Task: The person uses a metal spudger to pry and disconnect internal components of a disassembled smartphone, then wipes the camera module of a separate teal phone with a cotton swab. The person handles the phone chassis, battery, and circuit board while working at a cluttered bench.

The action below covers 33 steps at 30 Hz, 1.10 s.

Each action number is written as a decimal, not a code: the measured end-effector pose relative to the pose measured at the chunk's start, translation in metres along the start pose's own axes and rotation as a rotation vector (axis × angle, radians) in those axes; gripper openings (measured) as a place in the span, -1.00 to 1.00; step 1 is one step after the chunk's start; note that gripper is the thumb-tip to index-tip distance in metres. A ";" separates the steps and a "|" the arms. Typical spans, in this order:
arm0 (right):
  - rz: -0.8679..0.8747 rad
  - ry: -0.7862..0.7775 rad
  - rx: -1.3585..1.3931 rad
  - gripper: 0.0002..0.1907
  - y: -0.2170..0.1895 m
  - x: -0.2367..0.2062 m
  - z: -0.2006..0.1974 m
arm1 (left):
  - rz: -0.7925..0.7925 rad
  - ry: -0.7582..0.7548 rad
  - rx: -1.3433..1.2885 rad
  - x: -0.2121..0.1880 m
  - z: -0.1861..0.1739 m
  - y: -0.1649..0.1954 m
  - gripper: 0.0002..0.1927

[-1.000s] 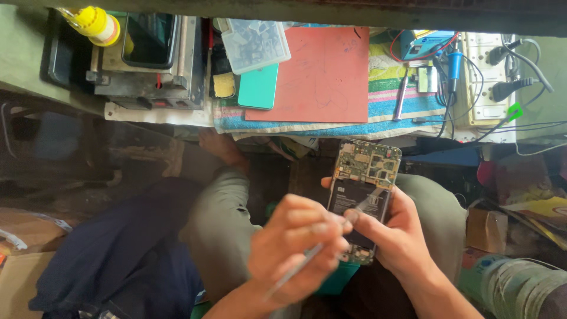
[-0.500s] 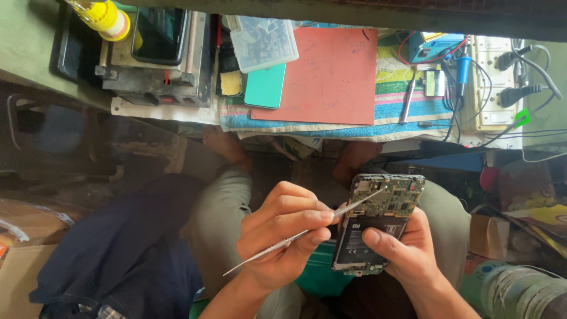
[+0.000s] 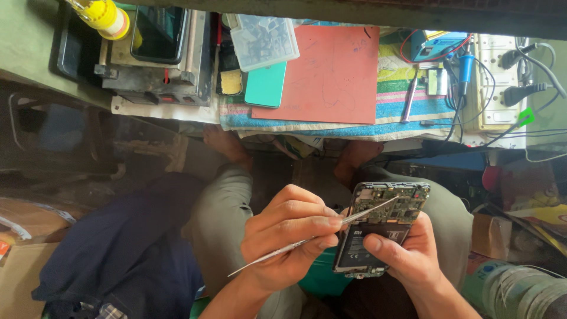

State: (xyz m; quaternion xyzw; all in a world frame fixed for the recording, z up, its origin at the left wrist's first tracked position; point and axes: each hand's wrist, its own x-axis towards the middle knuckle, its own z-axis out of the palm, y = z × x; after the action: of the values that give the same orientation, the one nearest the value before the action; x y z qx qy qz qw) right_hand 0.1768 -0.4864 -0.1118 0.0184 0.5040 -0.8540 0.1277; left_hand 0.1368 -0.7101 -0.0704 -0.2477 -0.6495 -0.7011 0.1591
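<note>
My right hand (image 3: 407,260) holds an opened smartphone (image 3: 361,248) with its back cover off, the thumb pressed on the black battery. The green circuit board (image 3: 397,199) shows at the phone's top end. My left hand (image 3: 289,236) grips thin metal tweezers (image 3: 274,255) like a pen. Their tips reach right across the circuit board. Both hands hover over my lap, above my grey trousers (image 3: 218,218).
A workbench runs along the top with a red mat (image 3: 331,77), a teal phone cover (image 3: 266,85), a clear parts box (image 3: 263,38), a yellow bottle (image 3: 106,15), a soldering iron (image 3: 463,65) and a power strip (image 3: 496,77). Dark blue cloth (image 3: 130,254) lies at lower left.
My left hand has drawn back to the left, off the phone, and the tweezers now point right onto the board. The phone has shifted slightly right and lower.
</note>
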 end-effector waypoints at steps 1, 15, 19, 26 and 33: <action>-0.005 -0.002 -0.002 -0.60 0.000 0.000 0.000 | 0.000 -0.002 0.002 0.000 0.000 0.000 -0.81; -0.088 -0.057 -0.157 -0.63 0.003 -0.005 -0.003 | -0.201 0.077 -0.357 0.000 0.000 -0.002 -0.83; -0.098 -0.099 -0.169 -0.63 -0.002 -0.003 0.000 | -0.235 0.093 -0.438 -0.001 0.001 -0.004 -0.83; -0.123 -0.100 -0.176 -0.60 -0.005 -0.002 0.004 | -0.268 0.115 -0.567 -0.008 0.004 -0.012 -0.83; -0.013 -0.007 -0.135 -0.57 -0.010 0.002 0.008 | -0.154 0.198 -0.574 -0.009 0.005 -0.016 -0.82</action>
State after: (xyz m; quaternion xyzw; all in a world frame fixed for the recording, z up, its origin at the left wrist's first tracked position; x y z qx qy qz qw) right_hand 0.1730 -0.4890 -0.0993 0.0034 0.5601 -0.8189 0.1251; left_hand 0.1365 -0.7039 -0.0881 -0.1628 -0.4232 -0.8866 0.0916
